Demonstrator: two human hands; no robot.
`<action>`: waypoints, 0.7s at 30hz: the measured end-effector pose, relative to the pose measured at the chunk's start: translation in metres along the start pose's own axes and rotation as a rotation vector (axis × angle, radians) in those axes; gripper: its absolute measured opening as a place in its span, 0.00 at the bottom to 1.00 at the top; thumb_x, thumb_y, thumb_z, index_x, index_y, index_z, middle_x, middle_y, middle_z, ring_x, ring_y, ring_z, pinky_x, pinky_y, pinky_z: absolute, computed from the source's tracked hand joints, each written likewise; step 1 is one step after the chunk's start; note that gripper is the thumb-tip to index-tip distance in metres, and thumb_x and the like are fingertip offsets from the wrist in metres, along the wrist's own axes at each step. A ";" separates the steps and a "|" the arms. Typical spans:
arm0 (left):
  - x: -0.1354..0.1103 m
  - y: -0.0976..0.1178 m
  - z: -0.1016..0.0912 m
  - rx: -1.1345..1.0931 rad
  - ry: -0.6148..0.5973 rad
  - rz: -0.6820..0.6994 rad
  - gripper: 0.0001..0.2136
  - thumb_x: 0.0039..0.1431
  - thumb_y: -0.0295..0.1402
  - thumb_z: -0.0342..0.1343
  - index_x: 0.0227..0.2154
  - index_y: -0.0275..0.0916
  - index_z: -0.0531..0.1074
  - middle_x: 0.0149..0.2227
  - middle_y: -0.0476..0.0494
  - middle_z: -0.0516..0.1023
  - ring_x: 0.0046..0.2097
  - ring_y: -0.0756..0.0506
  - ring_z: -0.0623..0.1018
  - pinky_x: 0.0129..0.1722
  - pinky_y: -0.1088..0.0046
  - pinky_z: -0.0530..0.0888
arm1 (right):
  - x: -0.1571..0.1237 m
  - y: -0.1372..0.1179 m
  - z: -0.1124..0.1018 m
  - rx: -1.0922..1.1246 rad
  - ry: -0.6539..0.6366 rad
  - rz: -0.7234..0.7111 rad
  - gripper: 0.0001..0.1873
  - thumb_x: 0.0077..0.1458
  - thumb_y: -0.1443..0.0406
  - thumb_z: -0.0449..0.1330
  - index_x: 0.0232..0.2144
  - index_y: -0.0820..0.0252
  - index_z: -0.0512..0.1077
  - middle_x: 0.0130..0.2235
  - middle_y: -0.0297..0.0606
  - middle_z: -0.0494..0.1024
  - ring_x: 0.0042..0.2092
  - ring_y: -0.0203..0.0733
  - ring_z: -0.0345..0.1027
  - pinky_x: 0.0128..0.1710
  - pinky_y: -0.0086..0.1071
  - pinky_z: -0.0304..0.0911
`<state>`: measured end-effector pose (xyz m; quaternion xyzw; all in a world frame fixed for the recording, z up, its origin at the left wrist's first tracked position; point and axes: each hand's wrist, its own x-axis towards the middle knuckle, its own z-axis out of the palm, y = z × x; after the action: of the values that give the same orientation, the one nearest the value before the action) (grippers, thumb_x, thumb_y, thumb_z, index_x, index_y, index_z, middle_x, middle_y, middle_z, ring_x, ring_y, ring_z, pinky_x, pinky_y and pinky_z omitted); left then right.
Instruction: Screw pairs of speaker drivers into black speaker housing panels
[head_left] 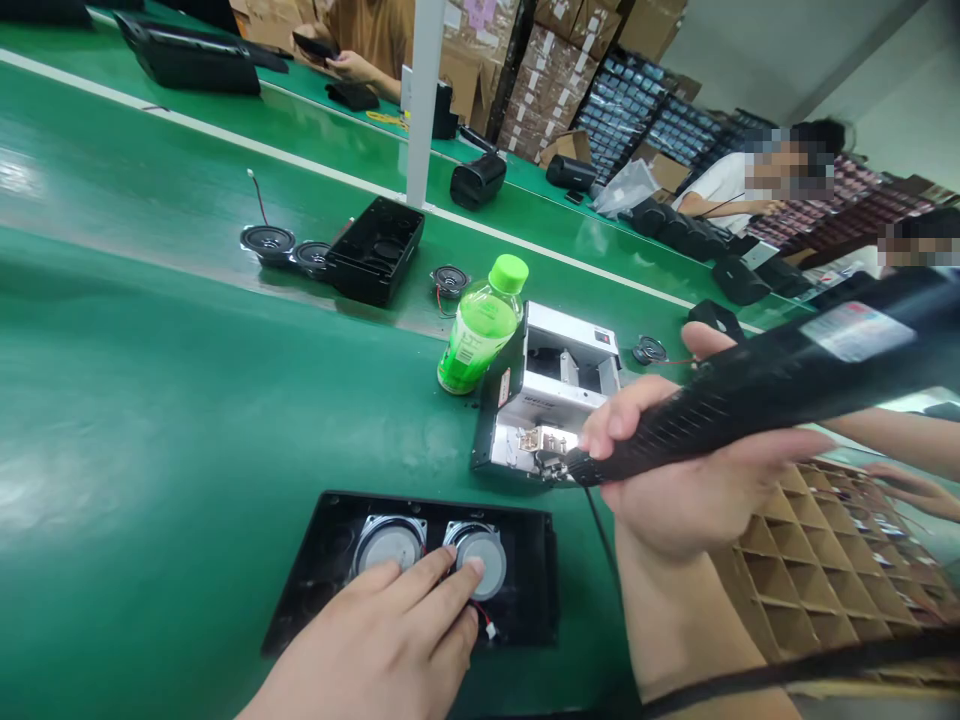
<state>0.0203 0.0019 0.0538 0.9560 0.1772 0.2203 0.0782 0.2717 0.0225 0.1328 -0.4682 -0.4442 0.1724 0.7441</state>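
On the green table lies a black speaker housing (534, 585) with two round speaker drivers, one on the left (388, 543) and one on the right (487, 568). My left hand (390, 625) rests over them, fingers stretched out, the fingertips touching the right driver. A short red-and-black lead with a white plug (491, 631) shows beside those fingers. My right hand (675, 490) is wrapped round a black electric screwdriver (720, 400), held tilted. Its tip is at the front of a white-and-black screw feeder (559, 325); whether a screw is on it cannot be seen.
A green-capped bottle (480, 335) stands against the feeder. Behind are another black housing (379, 250), loose drivers (268, 242) and a white post (424, 100). A divided cardboard box (817, 575) is at right, near a co-worker's hand (911, 490). A black cable (750, 675) crosses below.
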 end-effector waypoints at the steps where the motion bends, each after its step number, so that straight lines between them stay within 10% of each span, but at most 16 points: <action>1: 0.000 0.000 -0.001 0.000 0.004 0.002 0.16 0.79 0.32 0.50 0.44 0.47 0.85 0.57 0.50 0.86 0.55 0.44 0.84 0.46 0.67 0.75 | 0.000 -0.001 0.000 0.018 0.014 -0.022 0.36 0.69 0.34 0.49 0.54 0.54 0.73 0.22 0.27 0.72 0.17 0.39 0.62 0.15 0.33 0.63; 21: 0.007 0.001 0.005 -0.053 0.105 -0.057 0.23 0.84 0.40 0.42 0.43 0.44 0.83 0.53 0.53 0.88 0.51 0.45 0.86 0.42 0.65 0.78 | 0.006 -0.010 0.003 -0.035 0.055 -0.063 0.35 0.65 0.33 0.55 0.53 0.53 0.76 0.24 0.31 0.76 0.16 0.42 0.63 0.11 0.36 0.62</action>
<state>0.0291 0.0034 0.0523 0.9352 0.2025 0.2726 0.1005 0.2707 0.0231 0.1445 -0.4715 -0.4412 0.1279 0.7528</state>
